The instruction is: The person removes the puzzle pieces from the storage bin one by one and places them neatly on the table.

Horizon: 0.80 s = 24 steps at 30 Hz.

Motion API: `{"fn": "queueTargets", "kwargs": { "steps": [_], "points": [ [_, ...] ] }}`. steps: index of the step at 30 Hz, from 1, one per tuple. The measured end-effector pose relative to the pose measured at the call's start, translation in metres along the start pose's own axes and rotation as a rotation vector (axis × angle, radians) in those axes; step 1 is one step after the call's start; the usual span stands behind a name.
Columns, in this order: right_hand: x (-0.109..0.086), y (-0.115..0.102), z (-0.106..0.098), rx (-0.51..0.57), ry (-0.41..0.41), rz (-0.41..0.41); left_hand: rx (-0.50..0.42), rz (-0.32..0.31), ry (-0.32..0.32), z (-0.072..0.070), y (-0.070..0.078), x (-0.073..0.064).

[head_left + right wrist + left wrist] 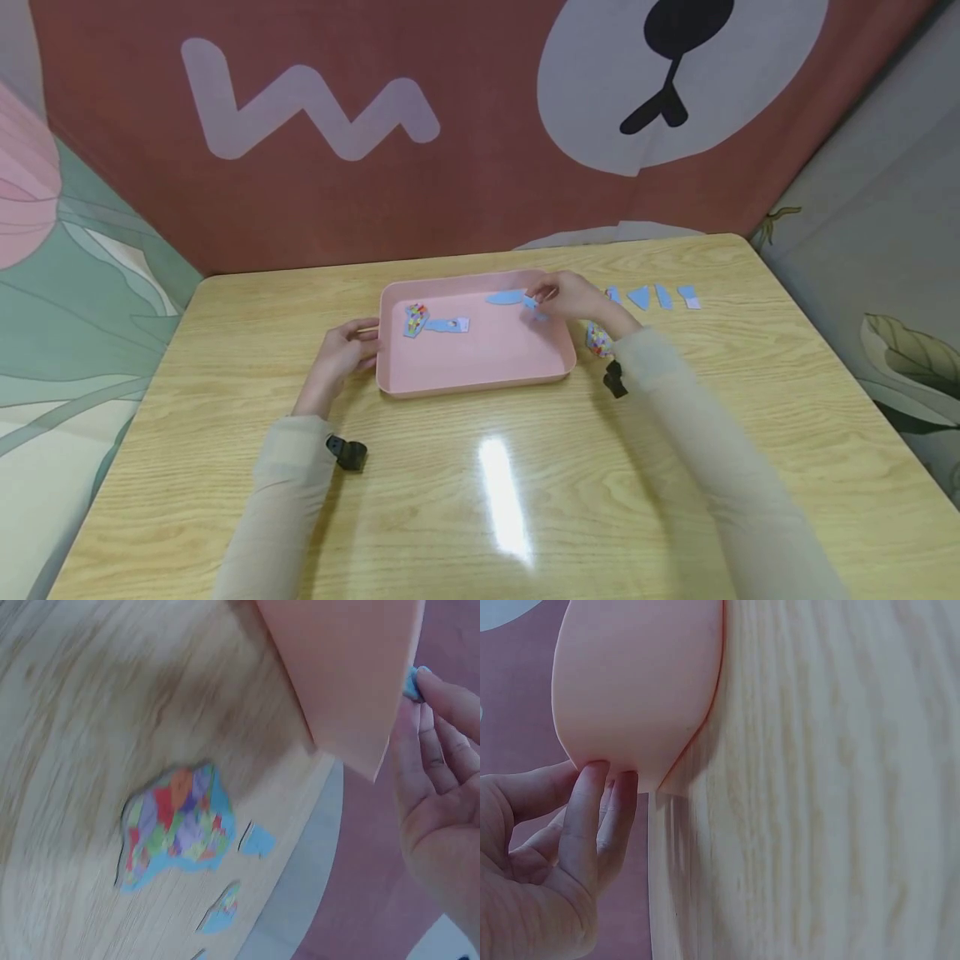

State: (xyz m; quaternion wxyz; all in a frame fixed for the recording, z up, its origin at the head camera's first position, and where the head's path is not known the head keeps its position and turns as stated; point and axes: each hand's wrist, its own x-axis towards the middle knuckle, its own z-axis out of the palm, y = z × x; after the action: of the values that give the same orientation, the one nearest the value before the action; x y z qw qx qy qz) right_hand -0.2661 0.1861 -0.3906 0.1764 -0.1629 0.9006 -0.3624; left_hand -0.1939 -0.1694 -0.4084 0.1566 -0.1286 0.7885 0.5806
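Note:
A shallow pink tray [480,387] sits on the wooden table. My left hand [342,360] touches the outside of its left wall with the fingertips; in the left wrist view those fingers [592,776] rest against the pink side. Above the tray's right back part, my right hand [566,295] pinches a small blue puzzle piece [412,685] between thumb and finger. Inside the tray lie a multicoloured puzzle piece [416,319], a blue strip with a pale end [447,325] touching or close to it, and a long blue piece [506,297] near the back wall.
Right of the tray, a larger multicoloured piece [598,340] lies partly behind my right forearm. Several small blue pieces, among them a triangular piece [640,297] and a blue-and-white piece [688,297], form a row near the back edge. A patterned cloth [480,200] hangs behind the table.

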Motion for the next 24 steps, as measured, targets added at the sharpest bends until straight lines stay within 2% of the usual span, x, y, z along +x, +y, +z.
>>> {"fn": "queueTargets", "kwargs": {
  "steps": [7, 15, 24],
  "points": [
    [-0.014, 0.017, -0.018, 0.1, 0.007, 0.045, 0.003, 0.002, 0.001, 0.001, 0.0, -0.001],
    [-0.031, 0.036, -0.034, 0.186, 0.019, 0.045, -0.005, -0.002, 0.002, 0.002, 0.001, -0.002],
    [-0.048, 0.056, -0.044, 0.197, 0.023, 0.082, -0.012, 0.007, -0.003, 0.002, 0.002, -0.002]
  ]
}}
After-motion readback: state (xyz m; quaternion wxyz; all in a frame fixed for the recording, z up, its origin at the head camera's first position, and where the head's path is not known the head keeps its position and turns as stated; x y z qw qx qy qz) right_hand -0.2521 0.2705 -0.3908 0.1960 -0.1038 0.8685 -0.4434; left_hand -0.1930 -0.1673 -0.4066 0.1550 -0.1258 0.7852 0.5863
